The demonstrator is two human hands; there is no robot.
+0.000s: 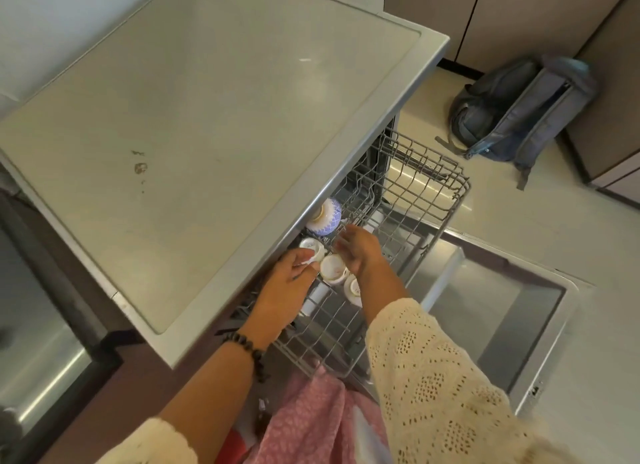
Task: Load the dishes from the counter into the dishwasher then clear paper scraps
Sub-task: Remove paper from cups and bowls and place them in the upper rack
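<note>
Now left hand (289, 279) pinching cup (312, 249), rack (429, 200)

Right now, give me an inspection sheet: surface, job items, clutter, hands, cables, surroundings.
Surface: counter pale, with small brown stains; no dishes on the part in view.
Job items: rack pulled out over the open door; blue bowl upside down at the rack's back; three white cups beside it.
Clutter: no paper scraps seen.
Hands: left hand grips the rearmost cup; right hand open, fingers spread over the rack, holding nothing.
Cables: nothing seen.
Surroundings: grey backpack on the floor by the cabinets; steel appliance front at the left.
</note>
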